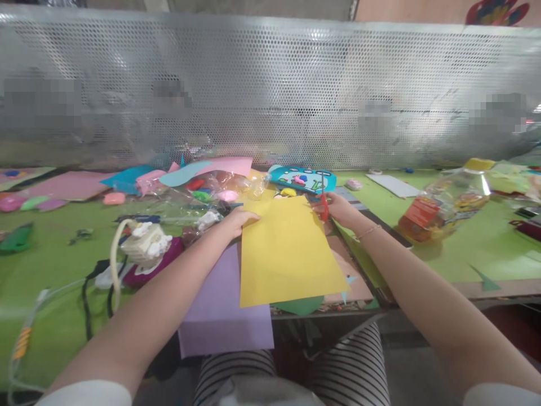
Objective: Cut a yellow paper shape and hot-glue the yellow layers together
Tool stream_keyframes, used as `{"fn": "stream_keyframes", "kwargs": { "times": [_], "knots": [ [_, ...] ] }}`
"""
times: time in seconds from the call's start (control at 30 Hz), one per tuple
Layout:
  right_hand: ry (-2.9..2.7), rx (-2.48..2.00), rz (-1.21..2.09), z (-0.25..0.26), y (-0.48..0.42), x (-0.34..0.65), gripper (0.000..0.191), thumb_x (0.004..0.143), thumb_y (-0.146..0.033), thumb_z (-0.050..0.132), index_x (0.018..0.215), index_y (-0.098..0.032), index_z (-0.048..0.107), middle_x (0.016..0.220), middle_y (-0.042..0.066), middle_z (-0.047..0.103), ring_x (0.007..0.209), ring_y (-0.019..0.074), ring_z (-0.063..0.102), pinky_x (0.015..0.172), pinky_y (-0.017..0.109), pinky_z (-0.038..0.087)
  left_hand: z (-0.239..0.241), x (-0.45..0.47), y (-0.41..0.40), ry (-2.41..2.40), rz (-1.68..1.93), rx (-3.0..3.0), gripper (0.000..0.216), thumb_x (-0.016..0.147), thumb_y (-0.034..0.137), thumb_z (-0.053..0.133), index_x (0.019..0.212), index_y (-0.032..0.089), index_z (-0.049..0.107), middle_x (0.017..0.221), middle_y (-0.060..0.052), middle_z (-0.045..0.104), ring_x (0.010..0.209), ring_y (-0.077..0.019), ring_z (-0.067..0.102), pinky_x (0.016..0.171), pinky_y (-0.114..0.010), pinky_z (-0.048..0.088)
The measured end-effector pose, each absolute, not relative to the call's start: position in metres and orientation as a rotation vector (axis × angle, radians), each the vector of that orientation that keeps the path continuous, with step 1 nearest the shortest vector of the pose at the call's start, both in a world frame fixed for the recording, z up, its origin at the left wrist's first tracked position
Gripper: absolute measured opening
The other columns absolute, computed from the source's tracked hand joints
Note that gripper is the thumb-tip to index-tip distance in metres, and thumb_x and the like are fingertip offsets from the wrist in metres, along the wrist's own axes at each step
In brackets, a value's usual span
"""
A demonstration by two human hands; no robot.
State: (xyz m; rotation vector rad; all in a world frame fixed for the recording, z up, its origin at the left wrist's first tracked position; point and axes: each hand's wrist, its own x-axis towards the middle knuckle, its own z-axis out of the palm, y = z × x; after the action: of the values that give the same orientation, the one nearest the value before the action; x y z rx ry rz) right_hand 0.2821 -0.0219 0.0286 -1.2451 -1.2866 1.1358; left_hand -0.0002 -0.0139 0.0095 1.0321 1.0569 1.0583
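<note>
Smooth purple sheet (224, 304) overhangs the green worktop (51, 265) edge; a matte yellow sheet (287, 254) lies across it. Left hand (239, 221): fingers closed on the yellow sheet's far left corner, apparently steadying it. Right hand (338, 210): fingers wrapped around red scissors (323, 206), blades upright at the far right corner. Beyond: crinkled clear bags (215, 189), perforated metal screen (270, 96).

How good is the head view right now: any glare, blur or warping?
Head view: even light, soft shadows; glare spots on the perforated metal screen, with pixelated patches, and the clear plastic bag; wide-lens bowing at the edges; the flat yellow paper sheet and the red-handled scissors in the right hand read fairly sharp.
</note>
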Motion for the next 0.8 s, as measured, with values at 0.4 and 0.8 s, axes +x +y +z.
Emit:
{"fn": "stream_keyframes", "kwargs": {
  "times": [0.4,0.8],
  "knots": [
    [-1.239,-1.237,1.091,0.034,-0.026,0.278,0.05,0.049,-0.01,0.076,0.089,-0.019,0.049,0.074,0.002,0.066,0.058,0.0144,0.061,0.046,0.025,0.05,0.014,0.0,-0.017,1.014,1.066,1.122,0.043,0.041,0.008,0.073,0.082,0.015,0.063,0.075,-0.006,0.07,0.062,-0.024,0.066,0.061,-0.036,0.052],
    [-1.287,-1.078,0.801,0.037,-0.02,0.284,0.053,0.048,-0.022,0.075,0.093,-0.023,0.047,0.085,0.0,0.063,0.065,0.0126,0.057,0.052,0.024,0.048,0.017,0.002,-0.024,0.861,0.94,1.146,0.044,0.05,0.02,0.08,0.091,0.014,0.065,0.087,-0.012,0.071,0.073,-0.0259,0.068,0.068,-0.038,0.053]
  ]
}}
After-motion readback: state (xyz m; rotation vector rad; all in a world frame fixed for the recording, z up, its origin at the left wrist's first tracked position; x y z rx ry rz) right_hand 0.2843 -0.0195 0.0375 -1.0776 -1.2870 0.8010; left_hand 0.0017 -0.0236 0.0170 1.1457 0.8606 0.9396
